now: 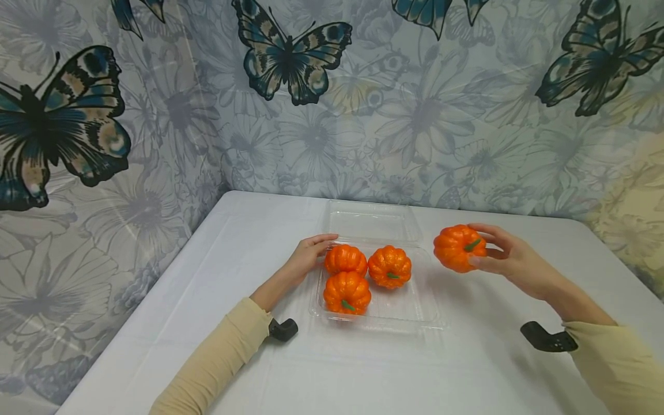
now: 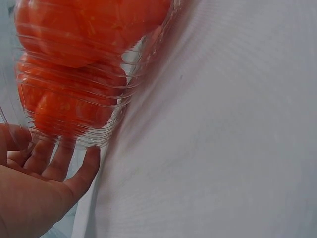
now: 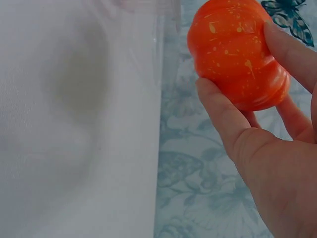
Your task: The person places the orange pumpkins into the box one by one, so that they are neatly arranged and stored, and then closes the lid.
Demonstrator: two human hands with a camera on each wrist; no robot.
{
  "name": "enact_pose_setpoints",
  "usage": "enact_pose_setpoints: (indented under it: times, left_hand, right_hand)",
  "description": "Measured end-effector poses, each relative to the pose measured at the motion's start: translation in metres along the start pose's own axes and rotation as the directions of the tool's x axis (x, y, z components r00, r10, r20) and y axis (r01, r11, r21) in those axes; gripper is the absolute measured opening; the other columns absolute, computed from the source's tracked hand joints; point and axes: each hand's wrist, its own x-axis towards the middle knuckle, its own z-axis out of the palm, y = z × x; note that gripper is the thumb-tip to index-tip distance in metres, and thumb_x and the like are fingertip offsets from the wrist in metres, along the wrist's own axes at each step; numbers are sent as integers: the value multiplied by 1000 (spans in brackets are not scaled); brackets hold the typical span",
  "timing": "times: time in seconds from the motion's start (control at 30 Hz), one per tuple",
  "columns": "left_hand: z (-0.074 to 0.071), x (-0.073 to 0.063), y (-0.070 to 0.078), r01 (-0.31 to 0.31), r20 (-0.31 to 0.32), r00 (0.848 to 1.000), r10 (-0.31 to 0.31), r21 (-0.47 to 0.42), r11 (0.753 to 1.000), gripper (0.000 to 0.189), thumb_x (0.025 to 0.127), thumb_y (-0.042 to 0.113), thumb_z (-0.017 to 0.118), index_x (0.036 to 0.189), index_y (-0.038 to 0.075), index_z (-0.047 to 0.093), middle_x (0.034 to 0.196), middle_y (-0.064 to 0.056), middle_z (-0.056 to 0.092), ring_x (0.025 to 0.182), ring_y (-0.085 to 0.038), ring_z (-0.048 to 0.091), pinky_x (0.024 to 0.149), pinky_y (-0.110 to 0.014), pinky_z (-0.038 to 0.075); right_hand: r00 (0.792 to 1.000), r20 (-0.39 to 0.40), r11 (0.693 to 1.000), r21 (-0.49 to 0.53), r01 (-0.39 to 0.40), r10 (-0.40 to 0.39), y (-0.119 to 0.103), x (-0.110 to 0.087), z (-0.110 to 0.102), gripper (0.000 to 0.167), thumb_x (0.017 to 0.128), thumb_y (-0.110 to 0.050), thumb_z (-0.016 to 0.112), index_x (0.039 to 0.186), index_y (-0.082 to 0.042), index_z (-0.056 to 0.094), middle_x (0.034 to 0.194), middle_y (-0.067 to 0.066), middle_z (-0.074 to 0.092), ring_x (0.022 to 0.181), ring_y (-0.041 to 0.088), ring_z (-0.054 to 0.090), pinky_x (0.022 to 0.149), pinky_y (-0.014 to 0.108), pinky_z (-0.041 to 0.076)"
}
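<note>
An orange toy pumpkin [image 1: 459, 248] with a green stem is held up in my right hand [image 1: 524, 266], to the right of a clear plastic container [image 1: 410, 308]. In the right wrist view, fingers and thumb wrap the pumpkin [image 3: 237, 54] from its sides. My left hand [image 1: 306, 257] grips the container's left side, its fingertips against the ribbed wall [image 2: 106, 135] in the left wrist view. Inside the container sit three more orange pumpkins: one at the back left [image 1: 344, 259], one at the front left [image 1: 347, 294] and one in the middle [image 1: 389, 267].
The container's clear lid [image 1: 370, 222] lies folded back behind it. Everything stands on a white-covered table [image 1: 249, 230], with a butterfly-patterned curtain [image 1: 415, 144] behind. A black wrist mount [image 1: 283, 330] is on the left wrist, another mount [image 1: 549, 337] on the right.
</note>
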Motion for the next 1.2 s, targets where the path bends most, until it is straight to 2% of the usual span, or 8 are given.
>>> enact_pose_setpoints:
  times: [0.17, 0.53, 0.73, 0.97, 1.1, 1.2]
  left_hand:
    - [0, -1, 1, -2, -3, 1000, 2, 1, 1000, 36, 101, 13, 45, 133, 0, 54, 128, -14, 57, 115, -28, 54, 96, -41, 45]
    - [0, 0, 1, 0, -9, 1000, 0, 6, 1000, 36, 101, 13, 46, 133, 0, 54, 125, -14, 58, 116, -28, 54, 97, -41, 44]
    - [0, -1, 1, 5, -7, 1000, -5, 10, 1000, 36, 101, 14, 46, 133, 0, 54, 129, -15, 56, 118, -29, 52, 99, -42, 42]
    - [-1, 1, 1, 15, 9, 1000, -15, 7, 1000, 38, 102, 14, 44, 136, -1, 50, 132, -17, 54, 119, -31, 50, 99, -43, 42]
    - [-2, 0, 5, 24, 28, 999, -24, 11, 1000, 38, 102, 12, 43, 136, -3, 48, 133, -19, 52, 120, -32, 50, 98, -43, 42]
    - [0, -8, 14, 24, 37, 999, -24, 12, 1000, 38, 102, 10, 42, 136, -5, 47, 135, -21, 50, 120, -33, 49, 99, -43, 41]
  right_hand:
    - [999, 18, 999, 26, 33, -34, -2, 1, 5, 64, 94, -13, 62, 148, -11, 29, 141, 18, 30, 106, 4, 55, 82, 25, 51]
    - [998, 49, 999, 31, 44, -46, -12, 2, 18, 66, 91, -14, 66, 147, -10, 31, 140, 17, 34, 107, 12, 57, 83, 28, 52]
    - [997, 60, 999, 31, 42, -44, -19, 2, 24, 67, 89, -15, 68, 146, -8, 32, 140, 16, 35, 109, 15, 56, 84, 28, 51]
    - [991, 95, 994, 59, 93, -98, -28, 0, 32, 64, 90, -9, 66, 145, -8, 34, 138, 11, 40, 111, 15, 55, 84, 31, 52]
    - [983, 127, 989, 83, 123, -133, -31, 0, 37, 61, 90, -5, 65, 144, -8, 36, 137, 8, 43, 111, 17, 55, 84, 33, 52]
    - [978, 150, 987, 94, 133, -146, -32, 0, 42, 61, 90, -4, 65, 143, -7, 37, 138, 9, 43, 112, 17, 55, 84, 35, 52]
